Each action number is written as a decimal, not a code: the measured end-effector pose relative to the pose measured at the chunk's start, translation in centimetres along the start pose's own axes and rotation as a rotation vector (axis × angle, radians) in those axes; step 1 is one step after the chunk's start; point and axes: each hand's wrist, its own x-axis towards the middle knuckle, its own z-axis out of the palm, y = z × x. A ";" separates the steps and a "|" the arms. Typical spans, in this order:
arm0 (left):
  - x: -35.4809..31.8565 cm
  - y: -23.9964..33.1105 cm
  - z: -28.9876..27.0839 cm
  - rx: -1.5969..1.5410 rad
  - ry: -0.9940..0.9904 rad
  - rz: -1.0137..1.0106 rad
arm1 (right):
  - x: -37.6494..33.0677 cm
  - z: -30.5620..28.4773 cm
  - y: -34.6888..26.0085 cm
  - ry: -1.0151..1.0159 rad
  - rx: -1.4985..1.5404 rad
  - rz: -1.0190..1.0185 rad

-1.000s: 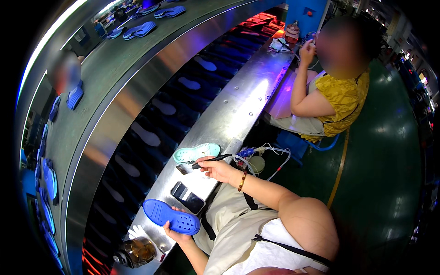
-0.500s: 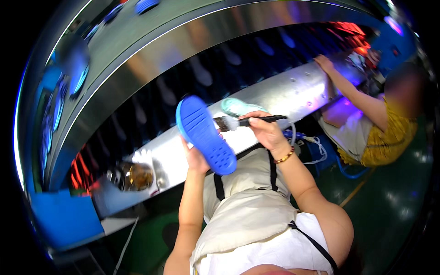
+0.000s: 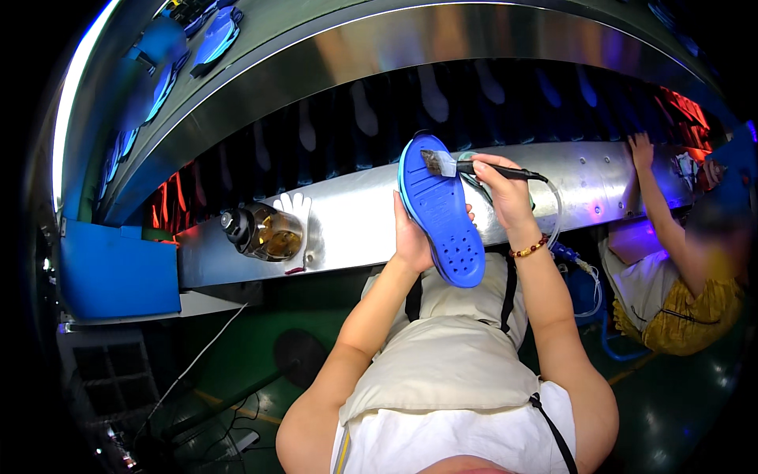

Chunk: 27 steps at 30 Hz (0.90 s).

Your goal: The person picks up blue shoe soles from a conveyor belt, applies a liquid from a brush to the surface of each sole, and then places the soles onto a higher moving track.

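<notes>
My left hand (image 3: 414, 242) grips the edge of a blue shoe sole (image 3: 444, 213) and holds it up above my lap, its grooved and holed face toward me. My right hand (image 3: 509, 197) is closed around the black handle of a flat brush (image 3: 446, 164). The brush's dark bristles lie over the upper, grooved part of the sole and seem to touch it. From the handle's end a clear tube (image 3: 559, 209) curves down past my wrist. Behind my right hand, a pale green sole on the metal ledge is mostly hidden.
On the metal ledge (image 3: 347, 225) stand a bottle of brown liquid (image 3: 268, 231) and a white glove (image 3: 297, 209). Beyond it are dark slots and a curved conveyor (image 3: 316, 31) carrying blue soles (image 3: 217, 38). A co-worker (image 3: 679, 261) sits at the right, one arm reaching over the ledge.
The view has shifted, so the scene sits farther right. The brush has moved from beside the sole's edge onto its upper face. Both hands keep their hold.
</notes>
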 end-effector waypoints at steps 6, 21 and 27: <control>0.7 -0.8 -0.1 0.110 0.176 0.108 | -0.4 3.5 -0.9 -0.088 -0.590 -0.293; -1.3 1.4 0.0 0.096 0.114 0.017 | -3.2 1.4 -5.0 -0.358 -0.302 -0.036; -0.6 1.0 1.7 -0.018 0.105 0.071 | -2.9 2.1 -3.9 -0.542 -0.381 -0.205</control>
